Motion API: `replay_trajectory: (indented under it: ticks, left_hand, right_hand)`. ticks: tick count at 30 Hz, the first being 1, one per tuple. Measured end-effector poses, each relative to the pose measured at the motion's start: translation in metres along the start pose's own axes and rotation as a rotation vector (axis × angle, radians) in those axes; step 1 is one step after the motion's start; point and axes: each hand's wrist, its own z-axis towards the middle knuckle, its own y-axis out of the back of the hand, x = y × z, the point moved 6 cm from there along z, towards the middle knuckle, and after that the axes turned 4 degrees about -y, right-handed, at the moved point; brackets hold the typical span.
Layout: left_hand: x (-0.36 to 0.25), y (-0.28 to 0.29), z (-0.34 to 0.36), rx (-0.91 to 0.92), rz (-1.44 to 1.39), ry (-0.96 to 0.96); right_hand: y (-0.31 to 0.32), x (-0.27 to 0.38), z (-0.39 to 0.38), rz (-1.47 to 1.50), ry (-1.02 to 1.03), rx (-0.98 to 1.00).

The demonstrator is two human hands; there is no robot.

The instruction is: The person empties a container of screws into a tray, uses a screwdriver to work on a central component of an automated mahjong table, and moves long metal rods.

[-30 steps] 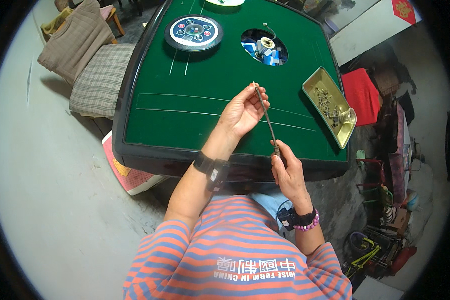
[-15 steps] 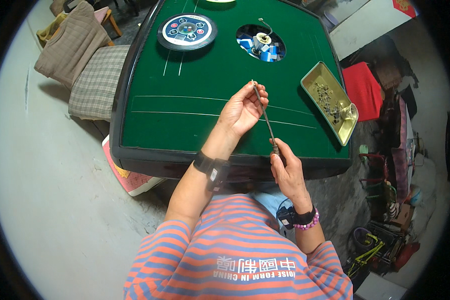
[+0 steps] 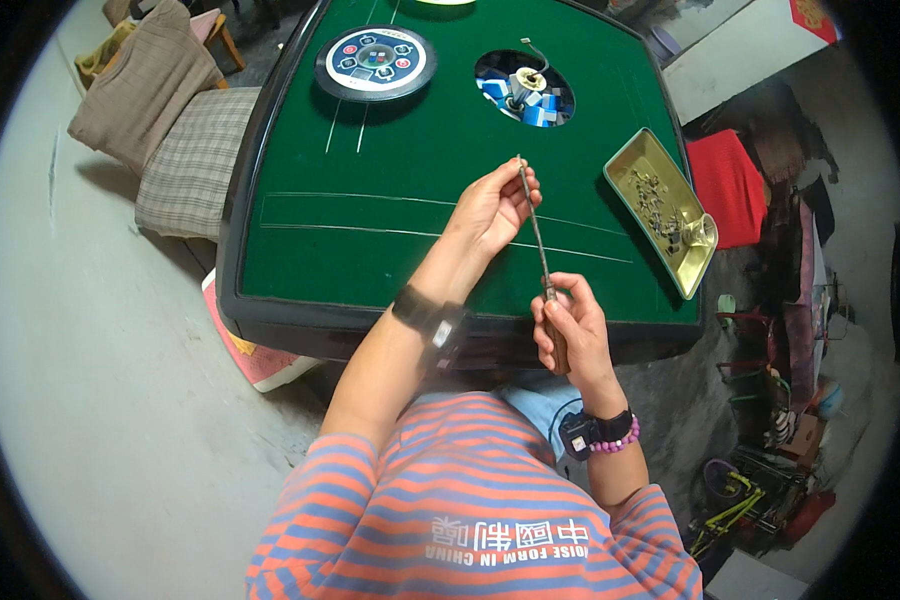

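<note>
Screwdriver (image 3: pixel 537 230), brown-handled: right hand (image 3: pixel 577 325), fingers gripping handle (image 3: pixel 560 354); left hand (image 3: pixel 492 207), fingers pinching near tip (image 3: pixel 519 159); green felt surface (image 3: pixel 370 268) below.

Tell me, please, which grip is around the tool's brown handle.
The right grip, nearer the striped shirt; the left grip touches the tool near its tip.

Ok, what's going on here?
A person holds a thin screwdriver-like tool at the near edge of a green-topped table: the right hand grips its brown handle, the left hand its far tip. A round control panel lies on the table, left of an open round hole, and a tray of small parts sits on the right.
</note>
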Motion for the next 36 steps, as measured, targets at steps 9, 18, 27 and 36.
replay_trajectory:
  ticks: [9,18,27,36]
  left_hand:
    - [-0.012,-0.018,0.062,-0.216,0.325,-0.159]
    - [-0.02,-0.006,0.096,-0.38,0.519,-0.32]
    - [-0.019,-0.005,0.107,-0.35,0.497,-0.297]
    - [-0.021,-0.005,0.14,-0.259,0.484,-0.191]
  right_hand:
    - [0.014,0.033,0.045,-0.224,0.093,-0.195]
    - [0.017,0.041,0.089,-0.261,0.04,-0.252]
    - [0.024,0.046,0.102,-0.368,0.044,-0.297]
    - [0.034,0.066,0.128,-0.374,-0.001,-0.304]
